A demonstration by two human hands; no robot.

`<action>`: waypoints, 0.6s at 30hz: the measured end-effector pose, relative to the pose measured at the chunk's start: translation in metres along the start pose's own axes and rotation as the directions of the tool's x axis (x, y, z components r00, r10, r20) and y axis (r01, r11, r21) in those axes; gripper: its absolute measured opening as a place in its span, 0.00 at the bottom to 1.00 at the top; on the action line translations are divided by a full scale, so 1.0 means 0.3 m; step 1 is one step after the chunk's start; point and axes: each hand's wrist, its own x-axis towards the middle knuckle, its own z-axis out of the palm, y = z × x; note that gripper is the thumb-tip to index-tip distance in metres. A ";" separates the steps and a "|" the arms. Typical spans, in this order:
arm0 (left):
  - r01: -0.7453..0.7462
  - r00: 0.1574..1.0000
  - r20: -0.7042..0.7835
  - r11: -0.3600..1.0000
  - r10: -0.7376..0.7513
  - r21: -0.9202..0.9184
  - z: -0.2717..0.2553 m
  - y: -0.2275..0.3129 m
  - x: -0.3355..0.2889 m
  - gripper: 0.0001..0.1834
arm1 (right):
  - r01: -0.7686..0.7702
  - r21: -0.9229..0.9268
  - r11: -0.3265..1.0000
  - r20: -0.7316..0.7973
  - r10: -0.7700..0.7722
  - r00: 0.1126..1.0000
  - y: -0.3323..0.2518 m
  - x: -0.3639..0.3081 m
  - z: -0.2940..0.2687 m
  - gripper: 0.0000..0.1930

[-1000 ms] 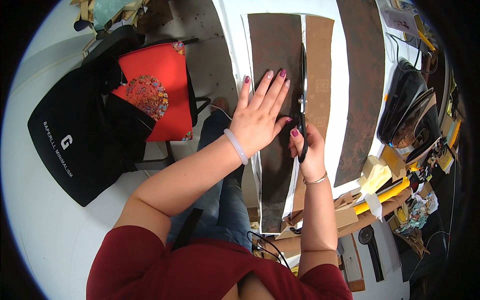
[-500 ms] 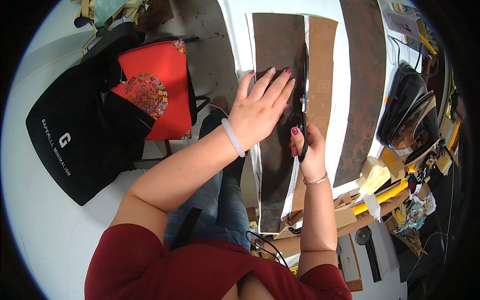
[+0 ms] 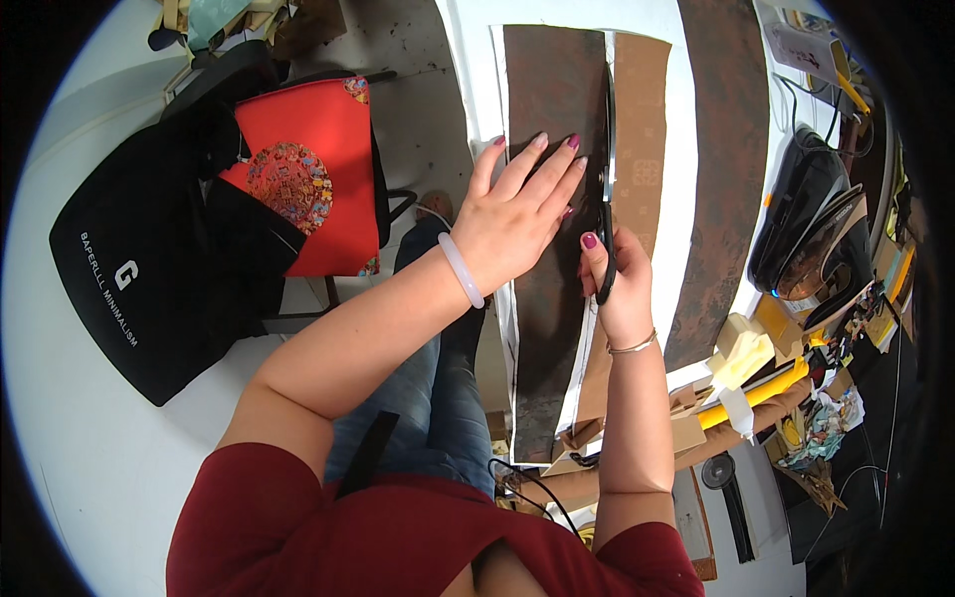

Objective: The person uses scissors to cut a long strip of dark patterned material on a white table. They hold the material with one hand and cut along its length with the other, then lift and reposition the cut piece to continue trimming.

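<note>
A long dark brown mottled strip of material lies lengthwise on the white tabletop, with a white edge showing along its left side. My left hand rests on it palm down, fingers spread, holding nothing. My right hand grips the black handles of a pair of scissors, thumb through one loop. Their long blades point away from me along the strip's right edge, where a lighter brown patterned piece adjoins it. Below the scissors, a white-edged gap separates the two pieces.
Another dark mottled strip lies to the right. Beyond it stands a black appliance, near a pale yellow block and a yellow roll. To the left, a red cushion and a black bag sit on a chair.
My right hand and the scissors have shifted slightly; the blades reach a little farther along the strip's edge and look wider. My left hand stays in nearly the same place.
</note>
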 end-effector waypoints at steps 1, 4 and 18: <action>0.000 1.000 0.003 1.000 0.000 -0.001 0.000 -0.001 0.000 0.29 | -0.002 0.001 1.000 -0.002 0.002 1.000 -0.002 0.002 0.001 0.16; 0.002 1.000 0.001 1.000 -0.002 -0.006 0.000 -0.001 0.000 0.28 | -0.015 -0.012 1.000 -0.007 0.015 1.000 -0.004 0.005 0.005 0.16; -0.006 1.000 0.003 1.000 0.006 -0.004 0.002 -0.005 -0.004 0.29 | 0.035 -0.008 0.999 0.004 -0.035 0.999 -0.084 0.065 0.026 0.16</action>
